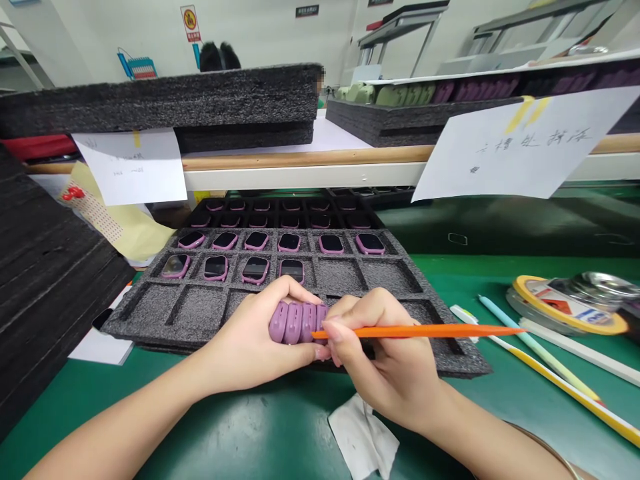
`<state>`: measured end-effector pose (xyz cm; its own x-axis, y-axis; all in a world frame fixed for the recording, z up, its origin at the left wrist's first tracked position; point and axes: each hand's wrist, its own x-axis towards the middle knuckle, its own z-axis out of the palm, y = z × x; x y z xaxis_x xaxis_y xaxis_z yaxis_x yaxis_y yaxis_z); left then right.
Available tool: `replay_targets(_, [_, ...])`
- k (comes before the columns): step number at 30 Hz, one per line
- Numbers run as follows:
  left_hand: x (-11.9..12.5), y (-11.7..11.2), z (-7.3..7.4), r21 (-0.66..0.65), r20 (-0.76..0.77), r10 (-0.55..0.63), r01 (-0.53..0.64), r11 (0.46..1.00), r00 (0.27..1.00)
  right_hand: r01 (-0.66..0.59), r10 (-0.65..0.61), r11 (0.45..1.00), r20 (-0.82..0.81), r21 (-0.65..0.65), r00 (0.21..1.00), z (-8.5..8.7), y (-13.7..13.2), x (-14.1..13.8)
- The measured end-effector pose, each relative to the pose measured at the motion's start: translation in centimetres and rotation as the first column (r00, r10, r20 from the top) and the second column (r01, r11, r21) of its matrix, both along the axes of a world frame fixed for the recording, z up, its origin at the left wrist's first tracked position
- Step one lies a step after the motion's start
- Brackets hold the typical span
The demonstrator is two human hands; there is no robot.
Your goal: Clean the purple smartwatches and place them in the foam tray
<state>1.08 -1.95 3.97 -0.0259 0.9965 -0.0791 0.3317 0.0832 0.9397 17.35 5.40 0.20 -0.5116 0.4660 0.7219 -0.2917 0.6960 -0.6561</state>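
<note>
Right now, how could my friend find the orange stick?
On the green workbench, find the black foam tray of purple watches. At its front edge, the right hand holds a thin orange stick. Unlike the pale blue stick lying nearby, it is in a hand.

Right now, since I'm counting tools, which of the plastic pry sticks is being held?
The orange one, gripped in the right hand; the pale blue stick and the yellow-edged one lie on the green mat.

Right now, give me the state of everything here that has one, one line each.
left hand: clasping stacked purple watch cases
right hand: pinching an orange plastic pry stick
foam tray: far compartments filled, nearest ones empty
purple-framed watches: seated face up, screens dark
</note>
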Motion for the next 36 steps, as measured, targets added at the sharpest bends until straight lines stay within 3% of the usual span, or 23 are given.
replay_targets(21, [-0.2, -0.2, 0.0, 0.015, -0.041, 0.007, -0.006, 1.0, 0.999, -0.002, 0.003, 0.999, -0.034, 0.045, 0.999, -0.3, 0.1, -0.1])
replay_targets(29, [-0.1, -0.1, 0.0, 0.006, -0.041, 0.015, -0.014, 1.0, 0.999, 0.006, -0.006, 1.0, -0.031, 0.008, 0.999, -0.6, 0.1, -0.2])
replay_targets(32, [-0.2, 0.0, -0.1, 0.009, -0.035, 0.009, -0.009, 1.0, 0.999, -0.004, 0.002, 0.999, -0.037, -0.042, 0.999, -0.5, -0.1, -0.5])
replay_targets(36, [-0.4, 0.0, -0.3, 0.016, -0.061, 0.006, -0.005, 1.0, 0.998, -0.055, 0.026, 0.969, -0.123, -0.243, 0.992, 1.3, 0.0, 0.2])
